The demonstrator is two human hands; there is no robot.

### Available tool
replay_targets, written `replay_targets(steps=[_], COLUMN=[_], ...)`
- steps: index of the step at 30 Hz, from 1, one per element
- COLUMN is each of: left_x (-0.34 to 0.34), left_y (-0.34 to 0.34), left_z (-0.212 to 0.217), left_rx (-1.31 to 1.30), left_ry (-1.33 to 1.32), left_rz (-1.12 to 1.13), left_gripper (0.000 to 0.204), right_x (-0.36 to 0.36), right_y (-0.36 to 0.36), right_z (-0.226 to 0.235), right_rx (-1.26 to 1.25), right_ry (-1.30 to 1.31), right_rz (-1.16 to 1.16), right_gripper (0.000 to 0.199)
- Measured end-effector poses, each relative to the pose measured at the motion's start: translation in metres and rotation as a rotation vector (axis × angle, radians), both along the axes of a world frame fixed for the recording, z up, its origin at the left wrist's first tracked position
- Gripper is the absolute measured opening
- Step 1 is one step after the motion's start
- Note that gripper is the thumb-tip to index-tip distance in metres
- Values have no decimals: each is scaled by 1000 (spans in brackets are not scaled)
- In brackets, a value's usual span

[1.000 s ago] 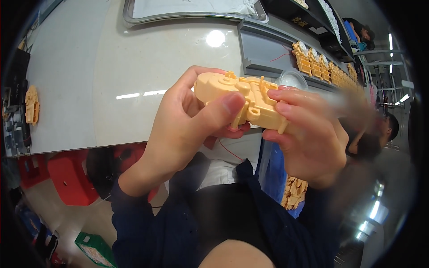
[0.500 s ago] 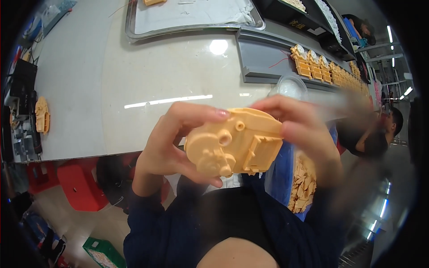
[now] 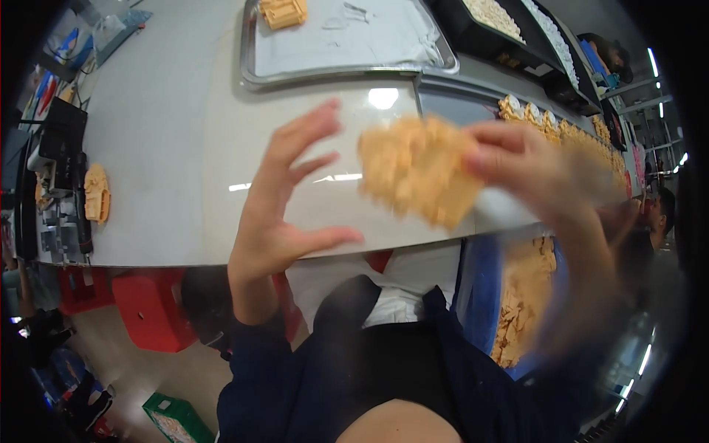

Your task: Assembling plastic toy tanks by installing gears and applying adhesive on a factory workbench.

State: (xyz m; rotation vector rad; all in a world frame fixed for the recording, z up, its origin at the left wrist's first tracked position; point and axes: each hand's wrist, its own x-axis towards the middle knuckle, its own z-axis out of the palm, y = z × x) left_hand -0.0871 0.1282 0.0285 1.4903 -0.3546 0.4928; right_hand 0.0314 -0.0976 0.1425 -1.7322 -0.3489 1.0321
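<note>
Taking clock directions from the middle of the view, a small yellow part (image 3: 96,193) lies at 9 o'clock on the pale worktable (image 3: 170,162), with a red stool (image 3: 153,310) below the table's edge at 8. The left hand (image 3: 266,214) comes next, at 9 to 10 o'clock: thumb and fingers are spread wide around nothing, apart from the yellow housing. A metal tray (image 3: 340,74) sits at 12, holding another yellow piece (image 3: 282,11). The yellow housing (image 3: 421,170), blurred, is at 2 o'clock, in front of the worktable, its right edge pinched between the thumb and fingers of the right hand (image 3: 524,159). A blue bin (image 3: 473,310) with yellow pieces inside stands at 4 o'clock, and beyond the right hand, also toward 2, runs a row of yellow parts (image 3: 552,129).
</note>
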Motion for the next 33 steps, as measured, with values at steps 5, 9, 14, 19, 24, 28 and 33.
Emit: replay_targets(steps=[5, 9, 14, 19, 24, 28, 33], left_x=[0, 0, -8, -11, -8, 5, 7], left_y=[17, 5, 2, 6, 0, -8, -23], left_z=[-19, -31, -34, -35, -34, -41, -29], left_rx=[-203, -314, -277, -244, -132, -105, 31], left_ry=[-9, 124, 200, 196, 188, 199, 133], left_rz=[351, 424, 420, 381, 359, 396, 482], left_gripper=[53, 34, 22, 19, 18, 17, 23], right_x=[116, 206, 232, 230, 247, 282, -20], right_y=[84, 156, 222, 226, 194, 48, -48], right_z=[-36, -98, -141, -137, -105, 23, 131], right_rx=[143, 164, 128, -286, -567, -360, -121], right_ry=[-117, -123, -186, -548, -997, -1302, -1558], right_rz=[-285, -535, -695, -417, -256, -178, -403], right_gripper=[38, 32, 33, 45, 47, 38, 32])
